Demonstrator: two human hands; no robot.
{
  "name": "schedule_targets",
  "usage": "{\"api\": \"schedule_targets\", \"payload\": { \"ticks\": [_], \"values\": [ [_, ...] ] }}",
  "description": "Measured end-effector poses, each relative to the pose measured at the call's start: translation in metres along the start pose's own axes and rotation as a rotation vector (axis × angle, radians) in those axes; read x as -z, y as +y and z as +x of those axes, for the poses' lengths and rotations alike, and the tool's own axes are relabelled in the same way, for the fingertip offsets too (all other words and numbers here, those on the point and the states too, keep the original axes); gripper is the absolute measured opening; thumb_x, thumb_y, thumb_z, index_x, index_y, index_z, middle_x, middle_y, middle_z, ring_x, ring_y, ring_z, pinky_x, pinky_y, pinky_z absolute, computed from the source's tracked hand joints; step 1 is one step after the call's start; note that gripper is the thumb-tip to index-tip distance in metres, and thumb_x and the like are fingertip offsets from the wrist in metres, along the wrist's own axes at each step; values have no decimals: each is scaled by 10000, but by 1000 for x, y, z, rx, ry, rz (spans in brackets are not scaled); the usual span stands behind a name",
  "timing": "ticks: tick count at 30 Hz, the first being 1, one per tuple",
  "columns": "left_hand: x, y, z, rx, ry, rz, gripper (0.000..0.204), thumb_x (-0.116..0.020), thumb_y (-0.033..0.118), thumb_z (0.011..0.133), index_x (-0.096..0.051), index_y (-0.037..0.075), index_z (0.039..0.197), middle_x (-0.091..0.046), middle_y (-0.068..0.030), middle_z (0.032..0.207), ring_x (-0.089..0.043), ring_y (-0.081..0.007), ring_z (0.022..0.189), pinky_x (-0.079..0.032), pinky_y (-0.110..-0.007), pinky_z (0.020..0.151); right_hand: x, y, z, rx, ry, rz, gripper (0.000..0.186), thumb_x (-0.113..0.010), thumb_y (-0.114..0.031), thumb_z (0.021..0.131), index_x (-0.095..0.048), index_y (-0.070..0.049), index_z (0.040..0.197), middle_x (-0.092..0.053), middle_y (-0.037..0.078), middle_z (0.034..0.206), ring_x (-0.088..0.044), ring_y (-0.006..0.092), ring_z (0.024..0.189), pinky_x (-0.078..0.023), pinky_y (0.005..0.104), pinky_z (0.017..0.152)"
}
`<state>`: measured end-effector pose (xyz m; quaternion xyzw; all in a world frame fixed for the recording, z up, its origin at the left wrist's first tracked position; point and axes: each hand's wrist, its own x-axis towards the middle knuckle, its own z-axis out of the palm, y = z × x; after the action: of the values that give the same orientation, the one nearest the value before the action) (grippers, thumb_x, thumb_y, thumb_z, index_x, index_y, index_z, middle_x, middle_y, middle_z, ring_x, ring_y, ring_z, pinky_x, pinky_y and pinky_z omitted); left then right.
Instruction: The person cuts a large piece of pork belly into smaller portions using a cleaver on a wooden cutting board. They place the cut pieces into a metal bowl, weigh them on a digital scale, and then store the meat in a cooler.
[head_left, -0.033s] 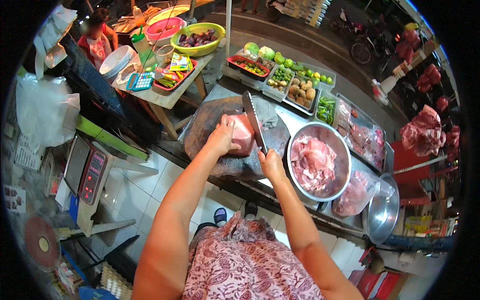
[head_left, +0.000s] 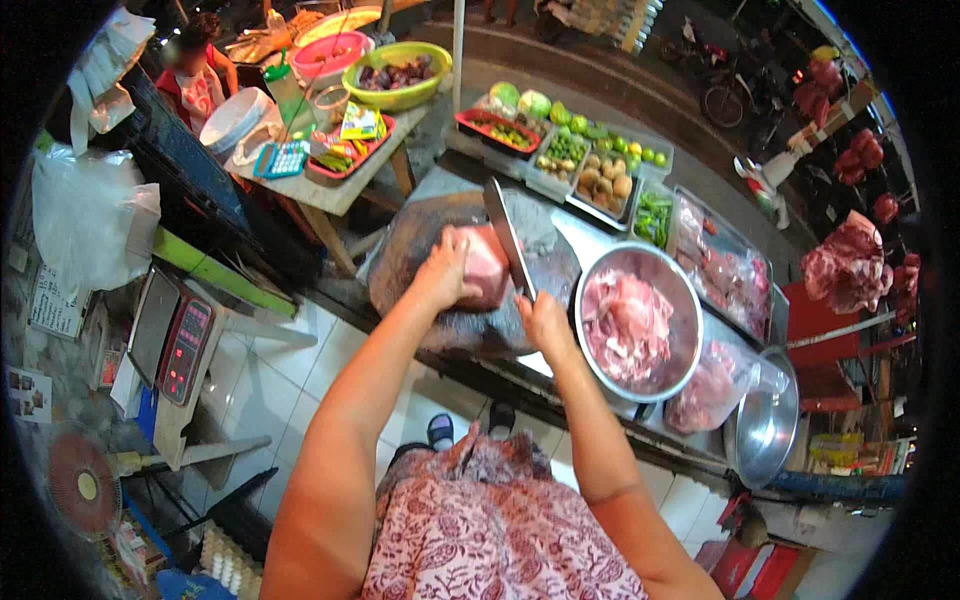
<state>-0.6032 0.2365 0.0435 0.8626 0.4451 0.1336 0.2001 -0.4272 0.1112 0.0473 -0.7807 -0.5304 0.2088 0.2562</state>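
Note:
A block of raw pink meat (head_left: pixel 484 268) sits on a round, worn wooden chopping block (head_left: pixel 400 270). My left hand (head_left: pixel 446 272) grips it from the left side, with its fingers over the top. In my right hand (head_left: pixel 545 322) is the handle of a knife (head_left: pixel 507 238) with a long, broad blade. The blade stands along the right face of the meat, pointing away from me. Close to my right hand, a steel bowl (head_left: pixel 692 345) contains sliced raw meat (head_left: pixel 627 325).
Trays of limes (head_left: pixel 625 150), brown root vegetables (head_left: pixel 603 184) and green chilies (head_left: pixel 653 218) line the counter's far side. Bagged meat (head_left: pixel 705 388) lies right of the bowl. A digital scale (head_left: pixel 182 345) stands at left. Another person (head_left: pixel 195 85) is beyond the side table (head_left: pixel 335 195).
My hands and the meat stay nearly in place, and the knife shifts only slightly. A pale shape out in the street at right has moved a little.

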Motion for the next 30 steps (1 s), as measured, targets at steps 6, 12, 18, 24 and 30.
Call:
{"api": "schedule_targets", "payload": {
  "ticks": [6, 12, 18, 24, 30],
  "values": [
    [-4, -2, 0, 20, -60, 3, 906, -907, 283, 569, -391, 14, 1263, -258, -300, 1435, -497, -499, 1172, -453, -482, 1004, 38, -11, 1, 13, 53, 112, 336, -618, -303, 916, -594, 30, 885, -624, 313, 765, -631, 481, 766, -472, 537, 651],
    [2, 1, 3, 30, -96, -14, 919, -893, 251, 601, -360, -4, 1305, -282, -283, 1420, -485, -477, 1189, -447, -467, 1007, 192, -149, 2, 655, 841, 594, 258, -455, -212, 982, -536, -29, 820, -567, 65, 604, -520, 141, 486, -416, 264, 457],
    [9, 6, 1, 41, -83, -25, 911, -893, 253, 592, -377, -4, 1297, -293, -281, 1415, -507, -482, 1153, -458, -471, 991, 109, -111, 17, 504, 685, 735, 464, -385, -421, 990, -503, -14, 801, -558, 178, 638, -492, 250, 482, -463, 354, 506],
    [7, 2, 2, 20, -123, 67, 902, -897, 295, 569, -412, -23, 1260, -319, -278, 1398, -520, -466, 1145, -469, -472, 975, -6, 22, -7, -83, 18, 97, 425, -655, -346, 890, -605, 77, 880, -619, 292, 712, -638, 434, 675, -496, 476, 646],
    [6, 3, -1, -21, -84, 20, 927, -889, 284, 598, -374, -4, 1313, -284, -272, 1434, -511, -469, 1169, -471, -461, 979, 156, -94, -1, 408, 513, 545, 212, -580, -245, 954, -588, -37, 988, -583, 117, 637, -583, 193, 567, -454, 331, 546]
  ]
}}
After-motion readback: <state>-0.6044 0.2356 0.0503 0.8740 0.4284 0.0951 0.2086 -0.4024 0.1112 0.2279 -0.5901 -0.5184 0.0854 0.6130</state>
